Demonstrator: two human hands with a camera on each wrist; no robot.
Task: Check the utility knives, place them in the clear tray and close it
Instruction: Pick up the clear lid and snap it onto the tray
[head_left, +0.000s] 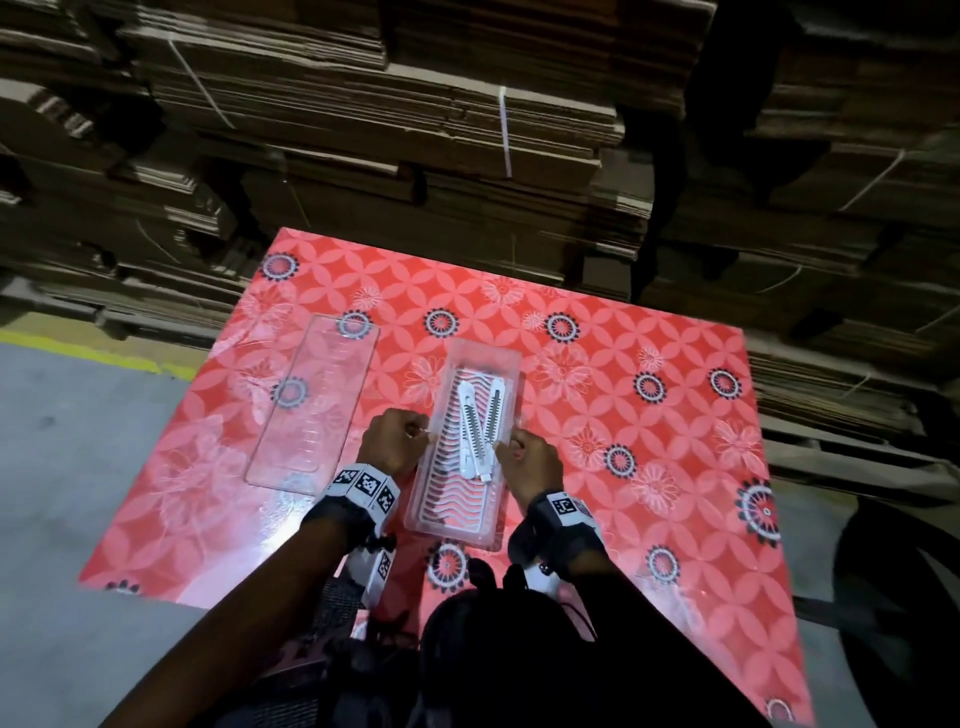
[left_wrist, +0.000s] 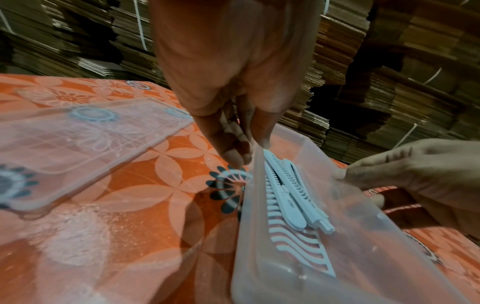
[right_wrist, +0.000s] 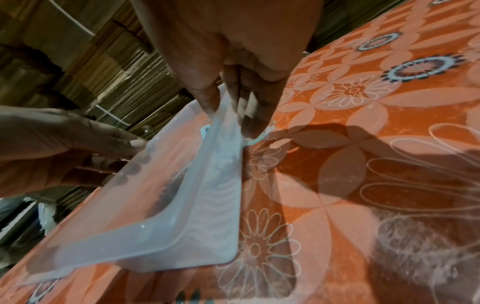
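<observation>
The clear tray (head_left: 485, 349) sits mid-table with a white wavy-slotted insert on its floor. Two white utility knives (head_left: 470, 434) lie crossed on that insert, and they show in the left wrist view as knives (left_wrist: 288, 197). My left hand (head_left: 423, 435) pinches the tray's left long rim (left_wrist: 255, 185) between thumb and fingers (left_wrist: 233, 158). My right hand (head_left: 511, 446) pinches the right long rim, and the right wrist view shows its fingers (right_wrist: 207, 98) on the tray (right_wrist: 182, 205). The flat clear lid (head_left: 311, 405) lies apart on the table to the left. I cannot tell whether the tray is lifted.
A red floral cloth (head_left: 649, 441) covers the table. Bundled stacks of flattened cardboard (head_left: 415, 130) rise behind the far edge and along the right side. Grey floor with a yellow line (head_left: 78, 353) lies to the left.
</observation>
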